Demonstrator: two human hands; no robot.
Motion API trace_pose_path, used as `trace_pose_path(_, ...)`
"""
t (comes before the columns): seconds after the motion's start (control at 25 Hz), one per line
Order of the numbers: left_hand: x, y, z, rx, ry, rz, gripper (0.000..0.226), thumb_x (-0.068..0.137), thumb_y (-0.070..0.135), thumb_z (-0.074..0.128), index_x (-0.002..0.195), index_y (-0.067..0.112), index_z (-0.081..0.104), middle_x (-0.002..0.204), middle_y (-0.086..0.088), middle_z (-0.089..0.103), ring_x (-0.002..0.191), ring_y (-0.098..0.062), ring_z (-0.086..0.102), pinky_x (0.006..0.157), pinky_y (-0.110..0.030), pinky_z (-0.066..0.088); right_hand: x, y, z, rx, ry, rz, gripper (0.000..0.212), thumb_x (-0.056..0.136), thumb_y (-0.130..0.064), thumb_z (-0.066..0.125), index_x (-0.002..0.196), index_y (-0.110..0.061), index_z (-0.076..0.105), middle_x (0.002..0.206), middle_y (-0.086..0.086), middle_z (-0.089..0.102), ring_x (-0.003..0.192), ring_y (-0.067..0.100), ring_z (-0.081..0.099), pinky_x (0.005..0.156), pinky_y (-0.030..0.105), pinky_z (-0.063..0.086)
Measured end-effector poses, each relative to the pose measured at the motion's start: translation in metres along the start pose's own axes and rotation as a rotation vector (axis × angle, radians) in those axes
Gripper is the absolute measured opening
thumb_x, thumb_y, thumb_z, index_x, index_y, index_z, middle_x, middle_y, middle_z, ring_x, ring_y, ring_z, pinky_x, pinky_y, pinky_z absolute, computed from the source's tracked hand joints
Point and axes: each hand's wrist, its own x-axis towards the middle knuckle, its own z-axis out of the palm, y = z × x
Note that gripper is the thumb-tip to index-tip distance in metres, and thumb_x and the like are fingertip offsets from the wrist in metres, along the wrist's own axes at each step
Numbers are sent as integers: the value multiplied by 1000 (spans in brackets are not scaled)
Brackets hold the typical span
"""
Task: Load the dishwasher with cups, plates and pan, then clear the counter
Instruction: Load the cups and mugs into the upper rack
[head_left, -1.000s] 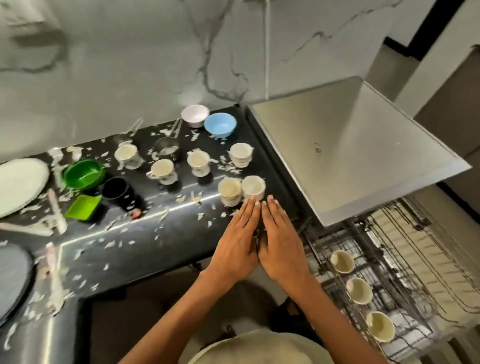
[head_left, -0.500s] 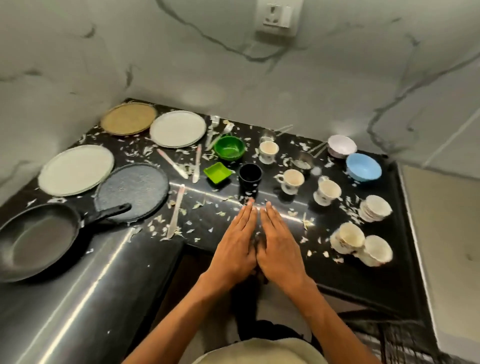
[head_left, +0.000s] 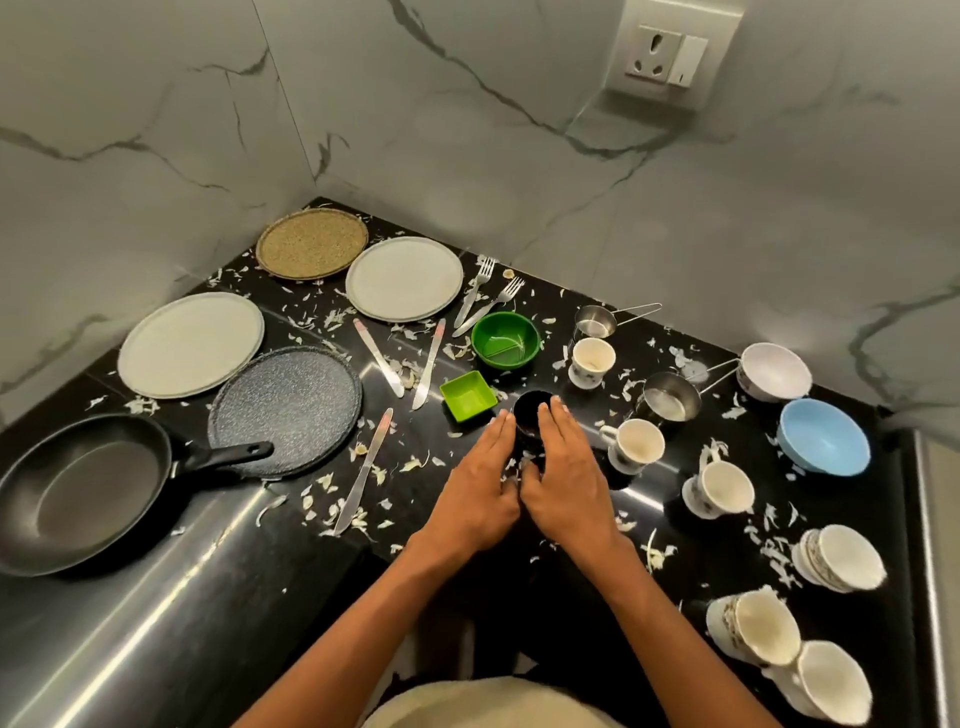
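my left hand (head_left: 475, 496) and my right hand (head_left: 569, 491) lay side by side, palms down, over the black tabletop (head_left: 519, 312), thumbs nearly meeting and both forearms running back toward my body. the fingers were straight and close together, pointing away from me, so each grip was released and held nothing. between my fingertips stood a black cup (head_left: 531, 418); my left fingertips were just beside its left wall and my right fingertips lay at its right rim, though i could not tell whether they touched it. a square green dish (head_left: 467, 402) sat just left of the cup and a round green bowl (head_left: 505, 340) beyond it. white cups (head_left: 636, 446) stood to my right, plates (head_left: 190, 344) and the pan (head_left: 83, 493) well apart on my left. pale scraps (head_left: 332, 506) littered the surface.
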Motion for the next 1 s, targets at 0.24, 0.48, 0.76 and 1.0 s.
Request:
trace_pose_path(0.24, 26, 8, 6, -120, 49, -112, 75, 83, -1, 60, 153, 15, 35, 146, 15, 37, 130, 16, 28, 104, 2, 19, 38, 24, -9, 94, -85, 124, 71, 93, -9, 54, 158, -9, 26, 164, 7, 26, 152, 18, 19, 125, 30, 15)
trace_pose_path(0.48, 39, 3, 4, -228, 82, -172, 77, 80, 4, 63, 152, 21, 38, 143, 15, 49, 132, 6, 44, 109, -12, 34, 34, 22, -6, 206, 45, 183, 60, 85, -1, 57, 144, -8, 51, 142, 6, 54, 133, 23, 48, 114, 32, 36)
trace_pose_path(0.76, 49, -1, 0, -350, 37, -242, 74, 83, -10, 56, 141, 34, 43, 106, 43, 54, 102, 25, 53, 91, -6, 41, 26, 22, -4, 407, 44, 411, 56, 84, -4, 58, 139, -14, 55, 121, 0, 66, 113, 12, 65, 97, 32, 54)
trace_pose_path(1.0, 48, -6, -2, -443, 13, -234, 71, 80, -2, 62, 132, 45, 53, 100, 38, 64, 91, 9, 59, 83, -13, 48, 29, 8, -3, 536, 8, 498, 52, 78, 7, 57, 112, -29, 70, 88, -4, 75, 66, -1, 67, 61, 18, 54)
